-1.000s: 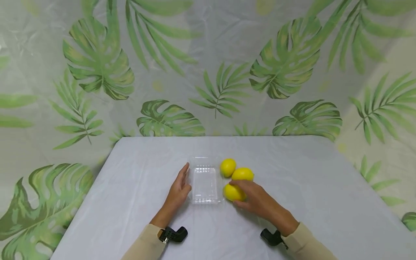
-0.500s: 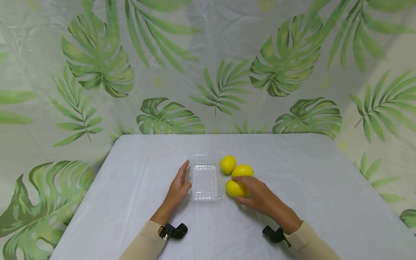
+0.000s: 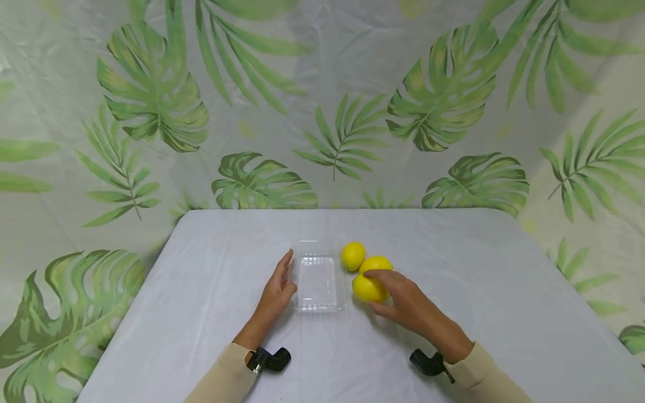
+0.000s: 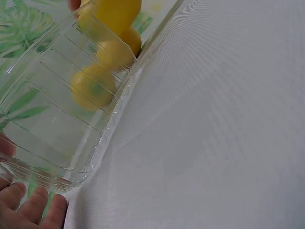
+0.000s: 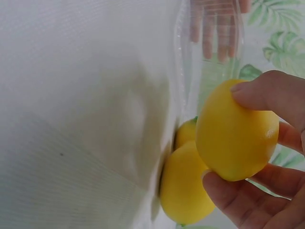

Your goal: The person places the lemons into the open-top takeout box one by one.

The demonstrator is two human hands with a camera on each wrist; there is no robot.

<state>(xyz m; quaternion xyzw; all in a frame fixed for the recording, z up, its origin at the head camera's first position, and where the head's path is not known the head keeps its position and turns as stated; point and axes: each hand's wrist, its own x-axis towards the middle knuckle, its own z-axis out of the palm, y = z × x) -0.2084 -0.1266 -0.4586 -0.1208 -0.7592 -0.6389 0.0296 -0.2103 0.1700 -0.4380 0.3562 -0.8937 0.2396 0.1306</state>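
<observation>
Both hands reach forward — left hand flat with straight fingers, right hand curled, pinching.

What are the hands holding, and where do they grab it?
The right hand pinches the nearest lemon around its sides. The left hand rests against the clear tray.

- A bench under a pale, wrinkled white cloth.
- A leaf-print backdrop hanging behind, with green palm and monstera leaves.

No legible text, label or number anywhere
</observation>
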